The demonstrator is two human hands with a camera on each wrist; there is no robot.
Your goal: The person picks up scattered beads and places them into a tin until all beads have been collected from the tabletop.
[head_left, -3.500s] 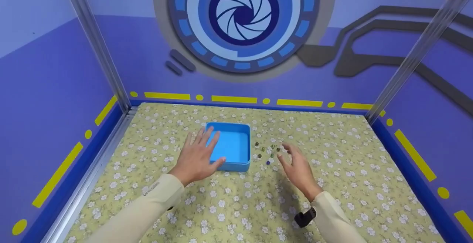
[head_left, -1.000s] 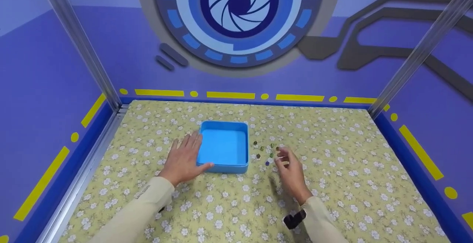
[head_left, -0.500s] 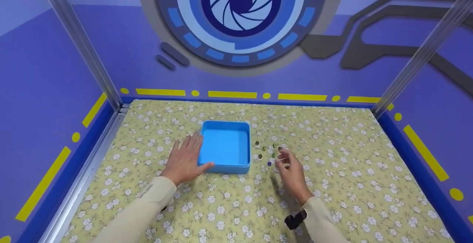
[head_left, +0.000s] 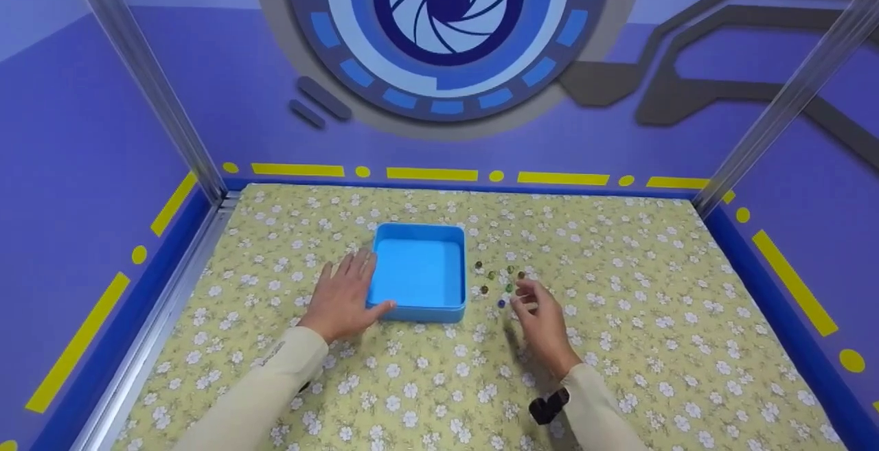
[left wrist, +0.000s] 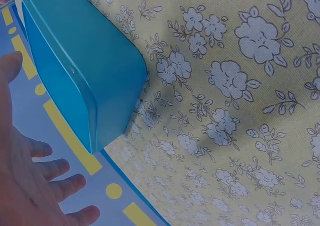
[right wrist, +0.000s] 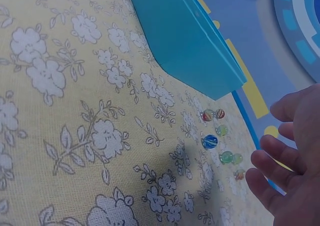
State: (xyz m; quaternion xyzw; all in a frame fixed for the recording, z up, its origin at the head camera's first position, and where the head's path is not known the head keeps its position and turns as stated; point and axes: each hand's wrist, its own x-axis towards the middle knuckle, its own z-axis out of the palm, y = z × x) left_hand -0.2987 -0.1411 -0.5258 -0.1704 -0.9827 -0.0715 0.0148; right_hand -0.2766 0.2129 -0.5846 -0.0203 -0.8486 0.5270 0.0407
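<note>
A light blue square box stands with its open side up on the cloth. My left hand hovers at the box's left side, fingers straight and spread. In the left wrist view that hand is apart from the box wall, holding nothing. Right of the box lie several small glass marbles, among them a blue marble, a green marble and a red-streaked marble. Beside them hangs my right hand, fingers loosely bent; no marble shows in its grasp in the right wrist view.
A yellow floral cloth covers the table. Blue printed walls enclose the back and sides, with metal posts in the corners. A black band device sits at the right wrist.
Compared with the earliest frame, my left hand has drawn left from over the box to its side. My right fingers have bent a little more. Box and marbles keep their places.
</note>
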